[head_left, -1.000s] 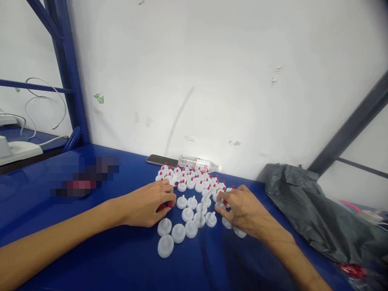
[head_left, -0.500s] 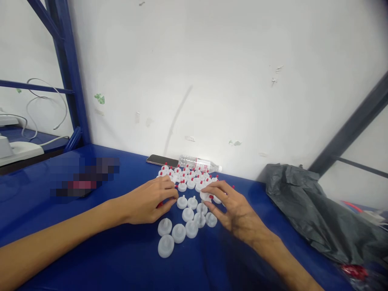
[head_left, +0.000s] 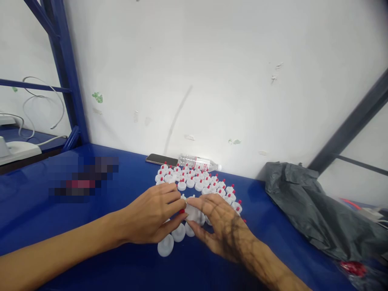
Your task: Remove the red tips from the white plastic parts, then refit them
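Many small white plastic caps (head_left: 194,180) stand in rows on the blue table (head_left: 127,258), most with red tips; a few plain white ones (head_left: 165,245) lie nearest me. My left hand (head_left: 153,218) and my right hand (head_left: 224,230) meet above the near caps. The left fingers pinch a small red tip (head_left: 182,210). The right fingers close round a white cap (head_left: 191,210) pressed against that tip.
A phone (head_left: 161,159) and a lying water bottle (head_left: 198,163) rest against the white wall. A crumpled dark plastic bag (head_left: 315,214) fills the right side. A blue shelf post (head_left: 65,76) and white cables (head_left: 39,105) stand at the left.
My right hand has moved left from the red-tipped rows with a white cap. Both hands have come together over the near caps, and the view dropped slightly.
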`<act>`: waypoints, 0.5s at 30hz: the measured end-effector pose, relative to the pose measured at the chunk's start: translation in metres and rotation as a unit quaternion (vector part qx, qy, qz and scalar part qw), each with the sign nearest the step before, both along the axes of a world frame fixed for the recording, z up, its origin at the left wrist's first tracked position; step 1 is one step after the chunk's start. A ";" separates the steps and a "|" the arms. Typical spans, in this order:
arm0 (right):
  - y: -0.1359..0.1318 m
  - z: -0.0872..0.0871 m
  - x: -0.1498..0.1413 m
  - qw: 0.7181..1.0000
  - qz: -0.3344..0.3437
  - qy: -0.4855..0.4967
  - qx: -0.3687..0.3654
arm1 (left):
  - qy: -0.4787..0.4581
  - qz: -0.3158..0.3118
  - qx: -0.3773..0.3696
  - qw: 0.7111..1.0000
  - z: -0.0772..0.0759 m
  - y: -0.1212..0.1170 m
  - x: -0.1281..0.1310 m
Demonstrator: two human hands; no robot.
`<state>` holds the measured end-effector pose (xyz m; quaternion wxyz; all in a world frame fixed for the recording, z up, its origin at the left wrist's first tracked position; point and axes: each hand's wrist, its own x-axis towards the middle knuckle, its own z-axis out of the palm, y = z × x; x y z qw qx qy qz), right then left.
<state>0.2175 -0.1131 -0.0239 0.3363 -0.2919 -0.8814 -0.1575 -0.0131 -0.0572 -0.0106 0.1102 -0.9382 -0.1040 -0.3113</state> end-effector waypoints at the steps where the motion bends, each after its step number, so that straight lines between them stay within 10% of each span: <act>1: -0.001 0.000 0.000 1.000 -0.003 0.009 -0.004 | 0.009 -0.003 -0.008 1.000 0.001 0.000 0.000; 8: 0.001 0.010 -0.004 0.999 -0.001 0.035 0.013 | -0.009 -0.017 -0.125 0.992 -0.001 0.000 -0.001; 15: 0.014 0.020 0.032 0.991 -0.116 -0.002 0.074 | -0.127 0.069 -0.364 0.920 0.008 0.019 -0.015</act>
